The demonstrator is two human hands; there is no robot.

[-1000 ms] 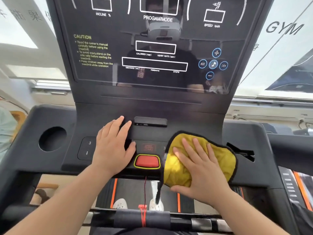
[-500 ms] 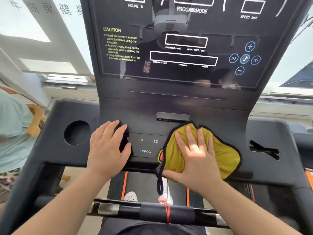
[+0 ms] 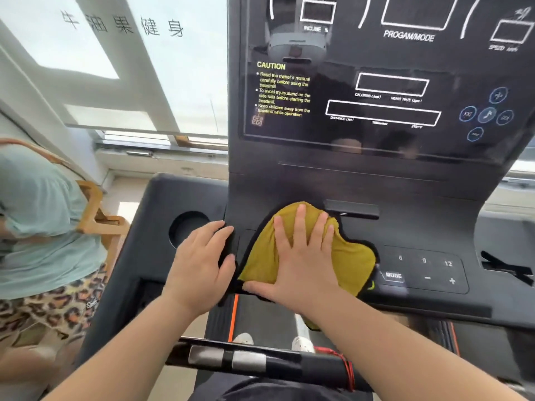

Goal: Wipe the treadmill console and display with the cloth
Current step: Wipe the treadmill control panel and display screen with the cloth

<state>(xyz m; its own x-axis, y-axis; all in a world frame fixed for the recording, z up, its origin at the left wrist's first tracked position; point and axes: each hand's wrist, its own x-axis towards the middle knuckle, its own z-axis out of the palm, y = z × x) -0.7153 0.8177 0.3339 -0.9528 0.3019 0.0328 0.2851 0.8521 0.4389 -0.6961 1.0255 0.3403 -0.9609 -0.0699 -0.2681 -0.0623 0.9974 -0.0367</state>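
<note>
The right hand (image 3: 304, 256), fingers spread flat, has pushed the yellow cloth (image 3: 354, 263) leftward across the console (image 3: 419, 227), baring the speed keys (image 3: 424, 269) to its right. The left hand (image 3: 199, 256) rests flat, holding nothing, just beside the cloth. The lower console looks nearly covered, so the display (image 3: 376, 82) above both hands is probably next.

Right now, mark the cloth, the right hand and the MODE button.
cloth (image 3: 354, 263): head view, bare yellow lobe right of the hand.
right hand (image 3: 302, 256): head view, back of the hand, flat on the cloth.
MODE button (image 3: 393, 275): head view, its white label.
</note>
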